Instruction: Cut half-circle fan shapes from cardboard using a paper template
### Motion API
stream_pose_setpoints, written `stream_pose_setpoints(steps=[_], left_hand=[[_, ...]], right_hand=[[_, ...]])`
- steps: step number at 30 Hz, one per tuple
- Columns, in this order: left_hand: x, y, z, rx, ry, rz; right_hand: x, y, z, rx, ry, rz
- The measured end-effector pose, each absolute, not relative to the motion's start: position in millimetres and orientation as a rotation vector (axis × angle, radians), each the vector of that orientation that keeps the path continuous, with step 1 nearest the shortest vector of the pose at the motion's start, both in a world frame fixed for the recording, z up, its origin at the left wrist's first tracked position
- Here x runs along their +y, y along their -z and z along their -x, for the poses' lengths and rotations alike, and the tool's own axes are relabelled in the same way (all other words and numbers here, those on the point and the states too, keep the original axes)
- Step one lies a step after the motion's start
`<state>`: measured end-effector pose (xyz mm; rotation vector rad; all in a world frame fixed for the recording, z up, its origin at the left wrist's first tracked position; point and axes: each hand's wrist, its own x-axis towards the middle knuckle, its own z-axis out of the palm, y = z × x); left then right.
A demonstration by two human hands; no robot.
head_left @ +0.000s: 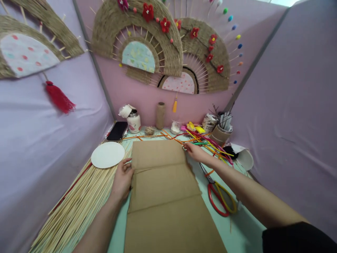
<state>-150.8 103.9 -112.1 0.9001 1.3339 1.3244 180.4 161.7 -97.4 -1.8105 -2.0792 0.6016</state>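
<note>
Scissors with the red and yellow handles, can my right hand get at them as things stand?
Probably yes: the scissors lie with their handles uncovered on the table beside the cardboard. The right hand, at the cardboard's far right corner, would likely have to draw back first.

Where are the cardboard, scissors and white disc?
Cardboard (166,186): head view, middle panel, between the creases.
Scissors (211,180): head view, metal where blades meet handles.
White disc (107,155): head view, middle of its face.
</note>
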Motion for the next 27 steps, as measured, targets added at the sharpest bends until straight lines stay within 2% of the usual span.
stream_pose_setpoints(steps=[4, 12, 27], left_hand=[[107, 109, 163, 1.346, -1.363, -0.838], [117, 107, 185, 1.331, -1.462, -0.712], [130, 105, 209, 1.344, -1.586, -0.481]], right_hand=[[175, 96, -188, -2.073, -0.612, 1.865], [193, 77, -215, -2.006, -0.395, 2.001], [205, 76, -175, -2.454, -0.328, 1.872]])
